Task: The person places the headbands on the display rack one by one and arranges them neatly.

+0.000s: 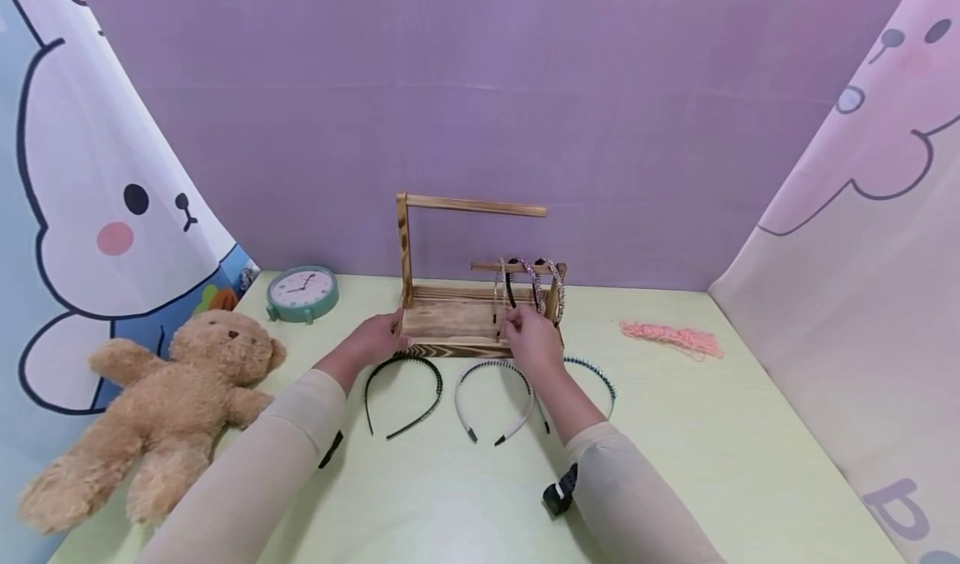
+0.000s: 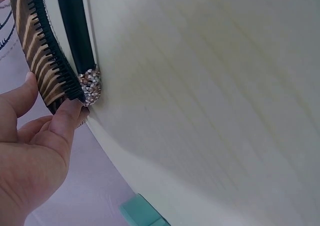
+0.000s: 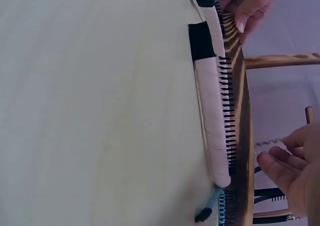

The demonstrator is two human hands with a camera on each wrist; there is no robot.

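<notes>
Beaded headband (image 1: 503,281), thin and pale, is right of centre in the head view, crossing the lower bar of a wooden rack (image 1: 442,318), its lower end pinched by the right hand (image 1: 537,343). To its right on that bar hang a black headband (image 1: 509,291), a pink glittery headband (image 1: 534,277) and a silvery headband (image 1: 559,289). The left hand (image 1: 377,338) grips the rack's front left corner. 3 more bands lie on the table (image 1: 750,464) just below: a dark toothed band (image 1: 438,385), a white band (image 1: 491,364) and a blue band (image 1: 600,375). A teddy bear (image 1: 187,406) fills the lower left, a teal clock (image 1: 302,287) stands above it, and pink yarn (image 1: 667,335) lies at right. At left in the left wrist view, thumb and fingers clasp the rack's striped edge, right beside the dark toothed band with its glittery top; part of the clock shows at the bottom. In the right wrist view, the beaded strand runs between the right hand's fingertips at lower right, and the left hand holds the rack's end at upper right
</notes>
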